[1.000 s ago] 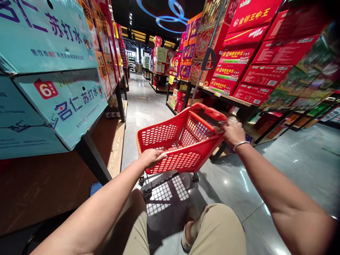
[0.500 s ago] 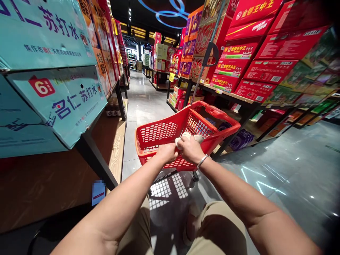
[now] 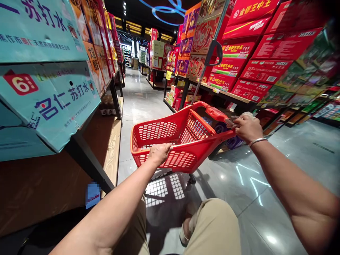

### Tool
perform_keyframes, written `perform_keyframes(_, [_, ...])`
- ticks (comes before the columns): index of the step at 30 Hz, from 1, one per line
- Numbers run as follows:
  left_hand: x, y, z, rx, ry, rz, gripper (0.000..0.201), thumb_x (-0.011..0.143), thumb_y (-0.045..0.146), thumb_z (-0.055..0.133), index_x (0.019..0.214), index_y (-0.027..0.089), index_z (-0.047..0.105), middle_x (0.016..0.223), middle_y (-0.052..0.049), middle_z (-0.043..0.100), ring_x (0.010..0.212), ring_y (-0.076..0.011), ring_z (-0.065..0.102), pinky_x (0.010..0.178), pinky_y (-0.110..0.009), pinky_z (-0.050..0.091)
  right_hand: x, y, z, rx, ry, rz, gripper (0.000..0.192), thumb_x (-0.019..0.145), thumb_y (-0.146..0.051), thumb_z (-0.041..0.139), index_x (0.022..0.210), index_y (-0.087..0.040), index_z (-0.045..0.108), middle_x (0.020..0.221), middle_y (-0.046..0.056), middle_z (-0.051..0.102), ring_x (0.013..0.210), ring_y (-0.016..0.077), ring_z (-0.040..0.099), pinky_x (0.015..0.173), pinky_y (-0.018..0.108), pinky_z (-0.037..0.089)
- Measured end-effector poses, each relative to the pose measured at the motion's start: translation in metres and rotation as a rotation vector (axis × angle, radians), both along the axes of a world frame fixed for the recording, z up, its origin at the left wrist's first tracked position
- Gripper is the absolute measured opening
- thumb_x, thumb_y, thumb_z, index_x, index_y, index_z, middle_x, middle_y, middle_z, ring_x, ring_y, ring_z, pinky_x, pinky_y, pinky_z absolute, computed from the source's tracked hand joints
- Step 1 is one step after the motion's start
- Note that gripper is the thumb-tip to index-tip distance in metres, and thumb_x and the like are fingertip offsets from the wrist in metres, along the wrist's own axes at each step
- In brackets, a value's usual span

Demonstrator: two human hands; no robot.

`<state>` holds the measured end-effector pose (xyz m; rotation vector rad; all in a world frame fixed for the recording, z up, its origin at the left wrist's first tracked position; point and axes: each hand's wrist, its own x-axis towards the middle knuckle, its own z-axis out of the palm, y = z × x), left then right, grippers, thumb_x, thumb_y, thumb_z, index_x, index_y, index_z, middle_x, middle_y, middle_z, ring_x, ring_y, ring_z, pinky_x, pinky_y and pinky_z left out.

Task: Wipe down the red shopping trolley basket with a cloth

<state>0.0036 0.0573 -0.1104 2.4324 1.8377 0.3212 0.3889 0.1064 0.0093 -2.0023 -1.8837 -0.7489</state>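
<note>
A red plastic shopping cart (image 3: 203, 150) stands in front of me, turned sideways, with mesh sides and no goods visible in its basket. My left hand (image 3: 159, 154) is closed over the near rim, toward the front end. At the other end, my right hand (image 3: 249, 128) holds a bunched whitish cloth (image 3: 249, 115) against the corner by the cart's handle (image 3: 216, 112). Most of the cloth is hidden behind the fingers. A bracelet circles the right wrist.
Light-blue cartons (image 3: 53, 92) are stacked on a shelf close at left. Red boxes (image 3: 262, 71) fill the shelves at right. A grey pole with a dark loop grip (image 3: 214, 53) leans behind the cart. The tiled aisle (image 3: 135, 85) runs ahead between displays.
My right hand has moved right with the cloth, from beside the left hand at the near rim to the handle-end corner. My left hand stays on the rim, shifted slightly left.
</note>
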Motion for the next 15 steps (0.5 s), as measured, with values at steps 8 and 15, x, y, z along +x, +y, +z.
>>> perform_keyframes(8, [0.004, -0.002, -0.004, 0.019, -0.002, -0.012, 0.038, 0.105, 0.045, 0.033, 0.111, 0.028, 0.067, 0.109, -0.007, 0.076, 0.097, -0.0242, 0.071, 0.077, -0.033, 0.047, -0.089, -0.04, -0.031, -0.257, -0.1, 0.15, 0.028, 0.089, -0.023, 0.058, 0.108, -0.02, 0.079, 0.116, 0.014, 0.066, 0.091, 0.0234, 0.056, 0.078, 0.034, 0.038])
perform_keyframes(15, [0.0, -0.007, -0.01, 0.061, -0.018, -0.038, 0.037, 0.105, 0.044, 0.037, 0.106, 0.025, 0.069, 0.102, -0.007, 0.076, 0.093, -0.0228, 0.071, 0.074, -0.031, 0.045, -0.069, -0.012, 0.002, -0.558, -0.058, 0.481, 0.023, 0.078, -0.004, 0.063, 0.091, -0.015, 0.079, 0.093, 0.01, 0.073, 0.076, 0.0184, 0.062, 0.065, 0.028, 0.042])
